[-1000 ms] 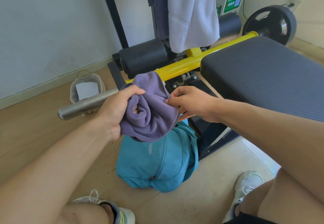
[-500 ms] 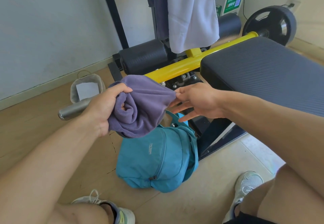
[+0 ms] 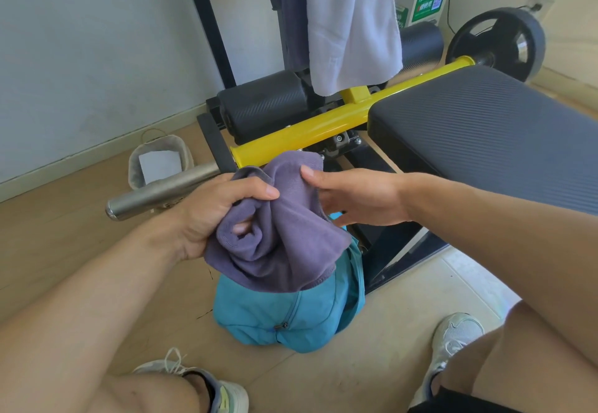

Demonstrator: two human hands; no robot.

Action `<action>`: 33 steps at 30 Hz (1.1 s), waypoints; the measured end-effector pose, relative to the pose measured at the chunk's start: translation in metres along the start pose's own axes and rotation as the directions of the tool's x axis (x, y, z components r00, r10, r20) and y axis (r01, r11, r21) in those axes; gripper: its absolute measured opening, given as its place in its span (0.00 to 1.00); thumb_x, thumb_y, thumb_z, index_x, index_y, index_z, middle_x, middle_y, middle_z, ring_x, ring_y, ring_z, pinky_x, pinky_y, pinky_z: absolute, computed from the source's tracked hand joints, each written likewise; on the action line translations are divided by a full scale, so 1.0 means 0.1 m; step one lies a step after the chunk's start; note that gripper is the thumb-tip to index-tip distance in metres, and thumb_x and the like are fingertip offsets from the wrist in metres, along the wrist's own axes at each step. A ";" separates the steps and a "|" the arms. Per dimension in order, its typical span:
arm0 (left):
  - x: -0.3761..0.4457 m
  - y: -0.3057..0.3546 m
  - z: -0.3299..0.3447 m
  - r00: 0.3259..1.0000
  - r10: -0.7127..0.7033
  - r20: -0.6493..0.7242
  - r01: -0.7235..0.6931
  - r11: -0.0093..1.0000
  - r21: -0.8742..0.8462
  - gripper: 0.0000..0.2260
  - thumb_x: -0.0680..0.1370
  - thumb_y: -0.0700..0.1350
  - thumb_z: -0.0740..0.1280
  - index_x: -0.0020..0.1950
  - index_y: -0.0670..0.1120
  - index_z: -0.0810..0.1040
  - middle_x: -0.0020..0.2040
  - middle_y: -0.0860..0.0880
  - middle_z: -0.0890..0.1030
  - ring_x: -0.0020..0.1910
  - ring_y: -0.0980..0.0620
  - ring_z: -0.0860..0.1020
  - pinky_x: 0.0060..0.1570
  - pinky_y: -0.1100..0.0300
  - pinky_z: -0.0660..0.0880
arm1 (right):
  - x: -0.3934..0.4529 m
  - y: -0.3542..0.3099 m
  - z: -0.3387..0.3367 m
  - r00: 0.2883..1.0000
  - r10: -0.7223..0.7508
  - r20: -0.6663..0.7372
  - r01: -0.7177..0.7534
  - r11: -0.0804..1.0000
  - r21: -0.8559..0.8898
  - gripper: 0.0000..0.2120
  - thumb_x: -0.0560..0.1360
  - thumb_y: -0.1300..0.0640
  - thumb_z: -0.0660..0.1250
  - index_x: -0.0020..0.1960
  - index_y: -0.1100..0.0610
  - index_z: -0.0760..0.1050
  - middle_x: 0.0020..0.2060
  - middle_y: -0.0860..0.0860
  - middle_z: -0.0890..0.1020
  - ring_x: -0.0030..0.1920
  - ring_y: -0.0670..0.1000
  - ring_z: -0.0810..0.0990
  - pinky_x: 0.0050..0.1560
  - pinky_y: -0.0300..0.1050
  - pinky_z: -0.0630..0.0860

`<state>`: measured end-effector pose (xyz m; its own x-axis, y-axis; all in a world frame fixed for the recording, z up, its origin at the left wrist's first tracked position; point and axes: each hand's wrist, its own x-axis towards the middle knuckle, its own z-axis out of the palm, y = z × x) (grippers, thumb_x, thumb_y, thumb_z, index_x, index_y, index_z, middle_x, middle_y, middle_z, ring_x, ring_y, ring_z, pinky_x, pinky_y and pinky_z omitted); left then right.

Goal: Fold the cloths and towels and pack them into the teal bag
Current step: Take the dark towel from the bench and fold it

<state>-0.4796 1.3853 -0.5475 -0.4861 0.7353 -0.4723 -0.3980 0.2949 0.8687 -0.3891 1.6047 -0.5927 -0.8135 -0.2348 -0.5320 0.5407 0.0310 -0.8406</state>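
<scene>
Head view: your left hand [image 3: 216,215] reaches in from lower left, fingers curled round the bunched purple cloth [image 3: 278,234]. Right hand [image 3: 356,199] pinches its upper edge, remaining fingers straight. Cloth hangs over the teal bag [image 3: 284,315] on the floor; bunched, no clear long axis.

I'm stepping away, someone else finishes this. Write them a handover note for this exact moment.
Left hand: grips the bunched purple cloth, held above the teal bag.
Right hand: pinches the cloth's upper edge with its thumb, fingers underneath.
Teal bag: on the floor by the bench; whether anything is inside cannot be seen.
White towel and a dark cloth hang on the frame, untouched.
Done: purple cloth picked up, not neatly folded.
Left: fold and pack it, then the hanging two.
</scene>
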 end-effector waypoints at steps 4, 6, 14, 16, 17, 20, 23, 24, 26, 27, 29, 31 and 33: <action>-0.04 0.04 0.03 1.000 0.001 0.005 -0.001 1.000 -0.006 0.15 0.70 0.43 0.71 0.25 0.45 0.71 0.19 0.47 0.69 0.16 0.55 0.67 0.20 0.67 0.65 | 0.04 0.03 0.06 0.996 -0.028 0.082 0.024 0.998 0.050 0.38 0.71 0.35 0.67 0.74 0.56 0.70 0.70 0.53 0.77 0.70 0.55 0.76 0.73 0.55 0.69; -0.02 0.02 0.04 0.994 0.040 -0.102 -0.041 0.999 -0.004 0.14 0.72 0.46 0.74 0.31 0.44 0.73 0.24 0.46 0.74 0.20 0.54 0.73 0.23 0.67 0.71 | 0.04 -0.03 0.10 0.996 -0.083 -0.009 0.084 0.993 0.088 0.32 0.74 0.42 0.69 0.70 0.62 0.74 0.65 0.57 0.81 0.67 0.58 0.78 0.72 0.56 0.71; 0.36 -0.27 -0.44 0.790 0.095 -0.606 0.008 0.986 0.165 0.14 0.82 0.57 0.65 0.50 0.46 0.80 0.49 0.47 0.84 0.49 0.49 0.82 0.44 0.59 0.75 | 0.11 0.04 -0.06 0.792 -0.035 -0.609 -0.100 0.977 -0.187 0.19 0.78 0.44 0.70 0.63 0.54 0.76 0.54 0.53 0.84 0.51 0.54 0.84 0.52 0.52 0.83; 0.41 -0.32 -0.60 0.749 0.110 -0.653 0.051 0.973 0.223 0.18 0.81 0.60 0.65 0.52 0.46 0.80 0.53 0.45 0.84 0.53 0.44 0.81 0.51 0.53 0.77 | 0.10 0.04 -0.07 0.769 -0.011 -0.639 -0.137 0.974 -0.180 0.16 0.81 0.46 0.66 0.64 0.54 0.74 0.54 0.54 0.83 0.49 0.55 0.84 0.44 0.49 0.84; 0.43 -0.35 -0.67 0.738 0.110 -0.665 0.063 0.971 0.231 0.19 0.80 0.62 0.65 0.53 0.47 0.80 0.54 0.45 0.84 0.54 0.43 0.81 0.56 0.50 0.78 | 0.10 0.03 -0.07 0.754 -0.002 -0.657 -0.155 0.971 -0.181 0.15 0.82 0.47 0.64 0.65 0.54 0.74 0.53 0.55 0.82 0.48 0.56 0.84 0.41 0.48 0.84; 0.44 -0.37 -0.80 0.705 0.092 -0.703 0.066 0.979 0.194 0.22 0.77 0.64 0.67 0.56 0.47 0.81 0.55 0.46 0.84 0.55 0.43 0.82 0.62 0.44 0.78 | 0.12 0.02 -0.10 0.696 0.022 -0.718 -0.199 0.966 -0.164 0.14 0.85 0.50 0.59 0.65 0.57 0.72 0.55 0.58 0.81 0.52 0.59 0.83 0.48 0.54 0.84; 0.42 -0.36 -0.86 0.644 0.060 -0.762 0.050 0.991 0.121 0.18 0.79 0.60 0.67 0.60 0.47 0.79 0.58 0.47 0.82 0.57 0.43 0.80 0.63 0.44 0.77 | 0.13 0.03 -0.15 0.644 0.066 -0.762 -0.226 0.968 -0.107 0.14 0.85 0.53 0.57 0.63 0.61 0.74 0.57 0.60 0.80 0.55 0.61 0.82 0.56 0.60 0.82; 0.41 -0.34 -0.85 0.634 0.060 -0.771 0.043 0.993 0.112 0.19 0.79 0.60 0.68 0.61 0.47 0.79 0.59 0.47 0.82 0.57 0.43 0.80 0.63 0.44 0.78 | 0.13 0.03 -0.15 0.634 0.075 -0.770 -0.226 0.970 -0.091 0.14 0.85 0.54 0.56 0.62 0.62 0.74 0.57 0.61 0.80 0.56 0.61 0.82 0.57 0.61 0.81; 0.41 -0.33 -0.83 0.628 0.085 -0.774 0.028 0.991 0.132 0.19 0.79 0.59 0.69 0.61 0.47 0.80 0.58 0.47 0.82 0.56 0.43 0.81 0.61 0.44 0.78 | 0.14 0.02 -0.15 0.625 0.062 -0.778 -0.231 0.967 -0.108 0.15 0.85 0.56 0.55 0.63 0.64 0.75 0.59 0.63 0.80 0.59 0.64 0.81 0.60 0.61 0.80; 0.42 -0.33 -0.81 0.628 0.109 -0.770 0.022 0.987 0.158 0.18 0.79 0.59 0.68 0.60 0.47 0.80 0.57 0.47 0.82 0.55 0.44 0.81 0.61 0.45 0.79 | 0.14 0.01 -0.13 0.628 0.050 -0.777 -0.233 0.964 -0.126 0.16 0.84 0.58 0.55 0.64 0.66 0.74 0.60 0.64 0.79 0.60 0.65 0.80 0.61 0.60 0.79; 0.43 -0.34 -0.74 0.642 0.161 -0.750 0.014 0.975 0.221 0.13 0.81 0.56 0.67 0.56 0.48 0.80 0.56 0.48 0.83 0.53 0.46 0.81 0.58 0.48 0.79 | 0.16 0.00 -0.09 0.622 0.024 -0.783 -0.220 0.964 -0.146 0.16 0.85 0.58 0.54 0.65 0.64 0.74 0.60 0.62 0.80 0.60 0.63 0.80 0.63 0.59 0.78; 0.43 -0.33 -0.66 0.671 0.238 -0.702 0.001 0.947 0.322 0.08 0.83 0.53 0.65 0.51 0.50 0.80 0.52 0.48 0.83 0.51 0.47 0.81 0.54 0.51 0.78 | 0.17 -0.02 -0.04 0.610 -0.021 -0.792 -0.165 0.974 -0.153 0.16 0.85 0.54 0.54 0.67 0.58 0.74 0.60 0.57 0.80 0.59 0.59 0.80 0.63 0.57 0.77; 0.44 -0.34 -0.60 0.694 0.327 -0.641 0.020 0.882 0.471 0.08 0.84 0.51 0.64 0.53 0.49 0.80 0.51 0.48 0.83 0.52 0.45 0.81 0.53 0.50 0.78 | 0.18 -0.05 0.02 0.602 -0.100 -0.792 -0.118 0.970 -0.213 0.16 0.85 0.51 0.55 0.68 0.55 0.73 0.59 0.53 0.80 0.58 0.56 0.78 0.63 0.54 0.76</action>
<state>-0.5345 1.3712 -0.6066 -0.9665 0.2155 -0.1397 0.0060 0.5625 0.8268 -0.4062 1.5982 -0.5978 -0.7133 0.6253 -0.3165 0.5753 0.2646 -0.7740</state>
